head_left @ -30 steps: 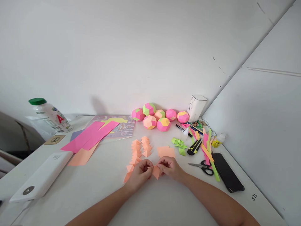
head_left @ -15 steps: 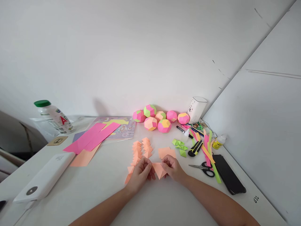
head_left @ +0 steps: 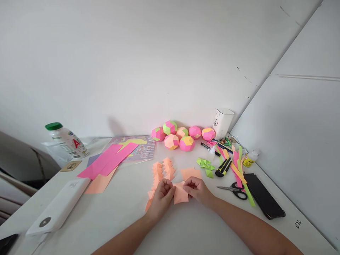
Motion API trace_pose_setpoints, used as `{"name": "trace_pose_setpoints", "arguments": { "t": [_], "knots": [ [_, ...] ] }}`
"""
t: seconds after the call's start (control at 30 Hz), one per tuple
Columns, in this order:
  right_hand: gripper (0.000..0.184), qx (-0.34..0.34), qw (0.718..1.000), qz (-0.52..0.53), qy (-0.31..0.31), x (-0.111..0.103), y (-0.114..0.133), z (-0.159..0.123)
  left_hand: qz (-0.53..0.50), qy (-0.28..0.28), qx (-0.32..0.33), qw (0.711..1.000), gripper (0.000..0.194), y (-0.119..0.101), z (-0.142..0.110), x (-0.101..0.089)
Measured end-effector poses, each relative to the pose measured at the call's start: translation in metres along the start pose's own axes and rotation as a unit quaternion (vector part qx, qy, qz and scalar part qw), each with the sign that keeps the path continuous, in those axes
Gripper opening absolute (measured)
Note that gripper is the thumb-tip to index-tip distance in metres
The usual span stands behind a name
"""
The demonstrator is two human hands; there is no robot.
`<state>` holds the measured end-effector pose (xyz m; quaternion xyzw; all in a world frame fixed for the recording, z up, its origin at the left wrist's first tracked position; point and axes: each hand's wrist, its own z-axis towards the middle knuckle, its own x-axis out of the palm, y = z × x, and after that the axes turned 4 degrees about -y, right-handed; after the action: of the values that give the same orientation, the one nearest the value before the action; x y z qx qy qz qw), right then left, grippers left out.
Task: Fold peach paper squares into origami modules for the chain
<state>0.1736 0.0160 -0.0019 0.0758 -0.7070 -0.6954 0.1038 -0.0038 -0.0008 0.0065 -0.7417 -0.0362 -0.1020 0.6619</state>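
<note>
Left hand (head_left: 162, 193) and right hand (head_left: 197, 188) pinching a peach paper square (head_left: 181, 194) over the tabletop (head_left: 119, 209), folded peach pieces (head_left: 157, 171) partly behind left hand, green pieces (head_left: 205, 163), cutter (head_left: 224, 167), scissors (head_left: 239, 194) at right, paper balls (head_left: 171, 141) beyond

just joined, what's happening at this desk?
A person is holding a small sheet of peach paper out in front of them, the left hand at one side and the right hand at the other. Folded peach pieces lie in two rows by the left hand. Green folded pieces, a cutter and scissors lie to the right; multicoloured paper balls sit near the wall.
</note>
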Motion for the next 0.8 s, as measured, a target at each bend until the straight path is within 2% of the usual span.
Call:
{"name": "trace_pose_setpoints", "arguments": {
  "t": [0.13, 0.27, 0.47, 0.57, 0.8],
  "knots": [
    [0.025, 0.006, 1.0, 0.019, 0.007, -0.002, -0.008, 0.001, 0.015, 0.021, 0.014, 1.0, 0.02, 0.004, 0.001, -0.001],
    [0.032, 0.003, 1.0, -0.005, 0.01, -0.003, -0.011, 0.003, 0.058, 0.032, 0.044, 0.997, 0.014, 0.007, 0.0, -0.004],
    [0.036, 0.017, 0.999, -0.026, 0.015, -0.003, -0.011, 0.003, 0.105, 0.046, 0.096, 0.989, 0.025, 0.008, 0.001, -0.007],
    [0.03, 0.032, 0.999, -0.005, 0.022, -0.002, -0.009, 0.002, 0.119, 0.054, 0.122, 0.984, 0.029, 0.01, 0.002, -0.009],
    [0.021, 0.009, 0.999, -0.009, 0.05, -0.003, -0.006, 0.001, 0.165, 0.068, 0.12, 0.977, 0.036, 0.017, 0.003, -0.011]
  ]
}}
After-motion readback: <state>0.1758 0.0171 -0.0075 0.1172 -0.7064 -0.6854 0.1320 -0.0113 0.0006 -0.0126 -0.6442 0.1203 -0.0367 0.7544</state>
